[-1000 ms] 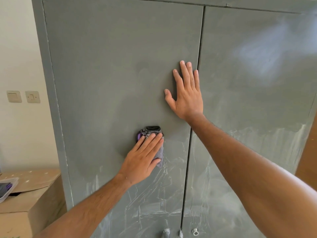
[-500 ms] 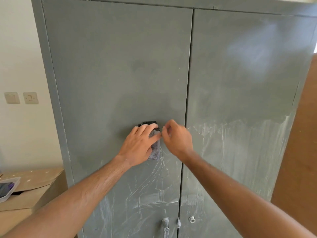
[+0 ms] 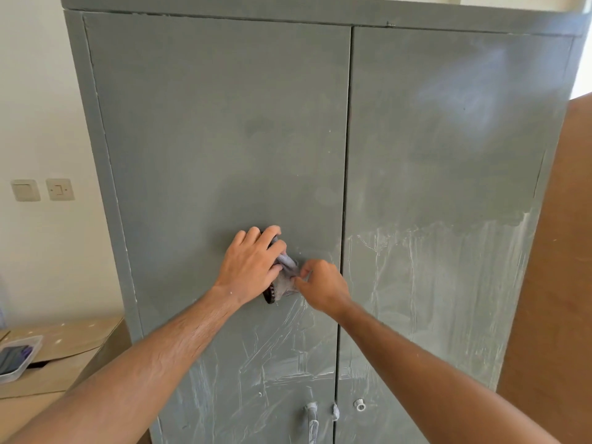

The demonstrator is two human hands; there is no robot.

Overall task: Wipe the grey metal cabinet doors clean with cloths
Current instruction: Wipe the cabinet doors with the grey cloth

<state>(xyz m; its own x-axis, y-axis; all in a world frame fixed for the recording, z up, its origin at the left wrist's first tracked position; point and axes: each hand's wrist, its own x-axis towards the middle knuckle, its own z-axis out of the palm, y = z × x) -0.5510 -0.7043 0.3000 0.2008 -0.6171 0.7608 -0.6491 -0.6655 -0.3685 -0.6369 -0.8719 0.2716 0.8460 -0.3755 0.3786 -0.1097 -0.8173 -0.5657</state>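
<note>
A tall grey metal cabinet fills the view, with a left door (image 3: 224,139) and a right door (image 3: 448,155) meeting at a centre seam. White streaks cover the lower halves of both doors. A small grey cloth (image 3: 286,281) with a dark edge is bunched against the left door. My left hand (image 3: 253,267) grips its upper part with curled fingers. My right hand (image 3: 320,285) pinches the cloth's right edge, just left of the seam. Most of the cloth is hidden by my hands.
Door handles (image 3: 312,415) and a lock (image 3: 360,404) sit low near the seam. A brown board (image 3: 554,283) leans at the right. At the lower left is a cardboard box (image 3: 64,357) with a plastic tray (image 3: 19,357) on it. Wall switches (image 3: 43,189) are on the left.
My right hand left the door, where it lay flat higher up, came down to the cloth and now pinches it. My left hand went from pressing flat to gripping the bunched cloth.
</note>
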